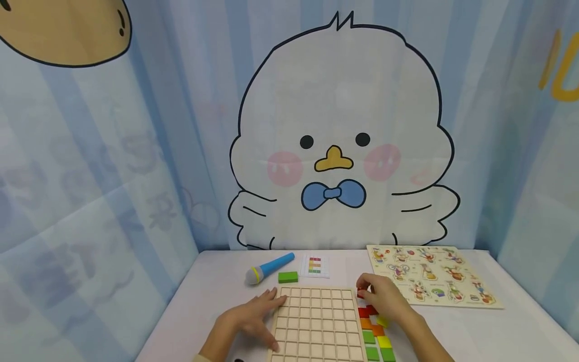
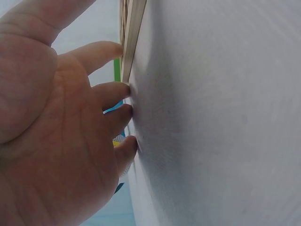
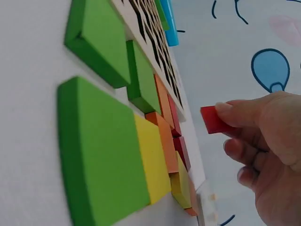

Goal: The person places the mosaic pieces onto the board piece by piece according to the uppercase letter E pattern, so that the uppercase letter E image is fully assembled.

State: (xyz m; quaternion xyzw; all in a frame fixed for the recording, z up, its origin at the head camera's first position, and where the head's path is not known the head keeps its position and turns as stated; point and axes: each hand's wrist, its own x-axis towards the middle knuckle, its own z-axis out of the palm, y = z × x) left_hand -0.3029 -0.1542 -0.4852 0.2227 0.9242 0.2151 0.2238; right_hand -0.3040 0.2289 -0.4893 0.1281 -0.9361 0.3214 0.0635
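Pale blue curtain (image 1: 407, 60) with a printed white bird (image 1: 339, 90), behind a white tabletop (image 1: 203, 301); on it, the following.

Gridded wooden board (image 1: 316, 326), near centre, running out of view at the near side; no block in the squares that show. Left hand (image 1: 255, 319), open, fingers spread, touching the board's left edge; probably steadying it. Right hand (image 1: 384, 296), thumb and finger pinching one red block (image 3: 212, 121) at the board's far right corner, lifted off the tabletop. Loose blocks (image 1: 369, 337), green, yellow, orange and red, along the board's right side.

Green piece (image 1: 288, 277), beyond the far edge; blue toy microphone (image 1: 273, 264), far left; small card (image 1: 315, 266) with coloured squares, far side; picture board (image 1: 434, 279), far right.

Step in hand, as judged: choosing a block for the grid; next move seems to call for carrying it left, squaring it to one compartment and lowering it flat.
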